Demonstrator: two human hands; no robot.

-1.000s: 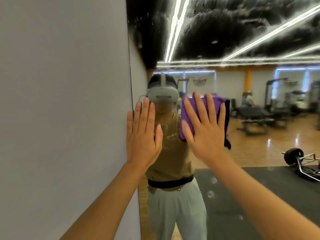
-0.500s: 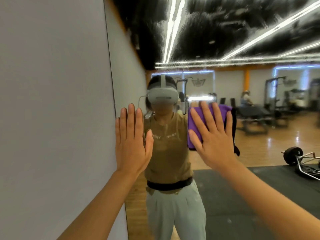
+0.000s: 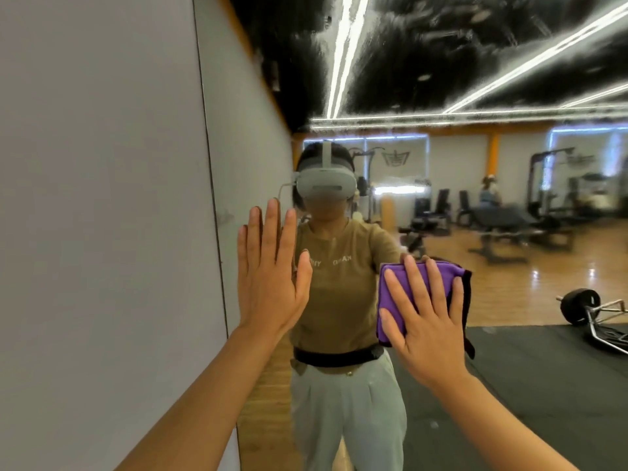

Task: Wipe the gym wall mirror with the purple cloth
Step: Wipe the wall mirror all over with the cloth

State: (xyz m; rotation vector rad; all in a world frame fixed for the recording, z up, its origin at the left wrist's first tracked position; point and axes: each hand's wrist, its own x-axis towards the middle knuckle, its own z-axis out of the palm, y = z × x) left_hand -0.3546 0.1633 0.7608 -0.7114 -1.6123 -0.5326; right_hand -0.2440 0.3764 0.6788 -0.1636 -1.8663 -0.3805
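Both forearms are bare, no sleeves reaching the left hand (image 3: 270, 287) or right hand (image 3: 426, 321). The mirror's reflection at frame centre shows a grey headset (image 3: 326, 186), tan short-sleeved T-shirt (image 3: 334, 300) with white lettering, black belt (image 3: 336, 356), and pale grey-green trousers (image 3: 346, 413).

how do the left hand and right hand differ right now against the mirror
The left hand lies bare on the gym wall mirror; the right hand presses the folded purple cloth to it. The left hand sits higher, near the mirror's left edge; the right is lower and further right. Left fingers point straight up; right fingers tilt leftward. Both are flat, fingers straight.
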